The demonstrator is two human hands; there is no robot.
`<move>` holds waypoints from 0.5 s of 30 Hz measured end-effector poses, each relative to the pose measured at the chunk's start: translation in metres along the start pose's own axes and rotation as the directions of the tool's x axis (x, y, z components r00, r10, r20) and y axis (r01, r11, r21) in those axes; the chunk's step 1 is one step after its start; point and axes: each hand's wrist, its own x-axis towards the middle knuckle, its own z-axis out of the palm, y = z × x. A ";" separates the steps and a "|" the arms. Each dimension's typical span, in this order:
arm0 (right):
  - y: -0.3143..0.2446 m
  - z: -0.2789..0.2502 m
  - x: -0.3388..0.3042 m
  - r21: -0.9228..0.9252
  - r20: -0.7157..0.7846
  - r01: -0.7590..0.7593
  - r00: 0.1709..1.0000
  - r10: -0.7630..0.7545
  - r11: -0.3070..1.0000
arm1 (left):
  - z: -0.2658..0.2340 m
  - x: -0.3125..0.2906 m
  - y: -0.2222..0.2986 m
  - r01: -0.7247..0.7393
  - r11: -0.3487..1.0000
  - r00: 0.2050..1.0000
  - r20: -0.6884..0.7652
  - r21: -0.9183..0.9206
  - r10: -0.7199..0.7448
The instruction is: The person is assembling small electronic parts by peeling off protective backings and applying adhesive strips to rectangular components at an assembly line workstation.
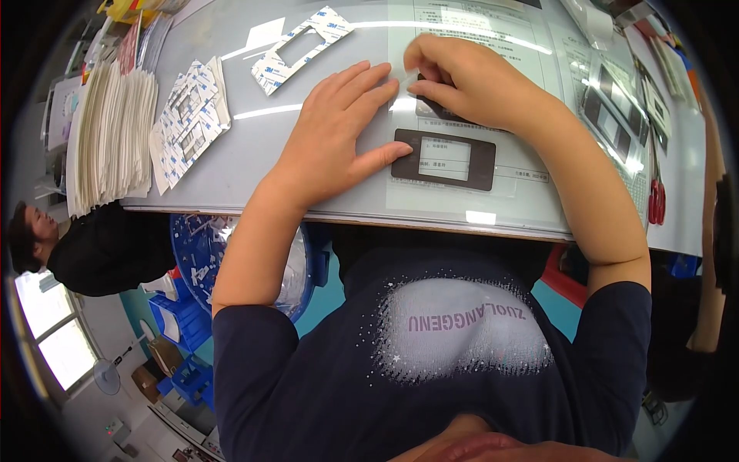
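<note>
A dark rectangular frame panel [443,160] with a clear window lies flat on the grey table [231,165] in front of me. My left hand [339,135] rests flat on the table, its thumb touching the panel's left end. My right hand [454,81] is just beyond the panel, its fingertips pinching a thin clear film [402,75] over a second dark piece [431,108] that it mostly hides.
A stack of white adhesive frames [188,123] and a single one [300,48] lie at the left, beside a tall pile of white sheets [108,135]. More dark panels [608,115] and red-handled scissors [656,202] sit at right. Another person [92,246] is at lower left.
</note>
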 end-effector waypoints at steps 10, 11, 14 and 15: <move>-0.002 0.002 0.006 -0.235 -0.202 0.332 0.903 -0.380 0.914 | -0.009 0.011 -0.005 0.363 0.502 0.895 0.143 -0.785 -0.423; -0.007 -0.003 0.004 -0.310 -0.234 0.428 0.831 -0.505 0.849 | -0.012 0.018 -0.002 0.322 0.456 0.902 0.123 -0.829 -0.414; -0.022 -0.009 -0.004 -0.397 -0.286 0.542 0.694 -0.661 0.741 | -0.013 0.026 -0.003 0.331 0.398 0.930 0.226 -0.856 -0.289; -0.025 -0.013 -0.006 -0.419 -0.307 0.546 0.667 -0.679 0.725 | -0.008 0.028 0.001 0.319 0.390 0.924 0.192 -0.864 -0.330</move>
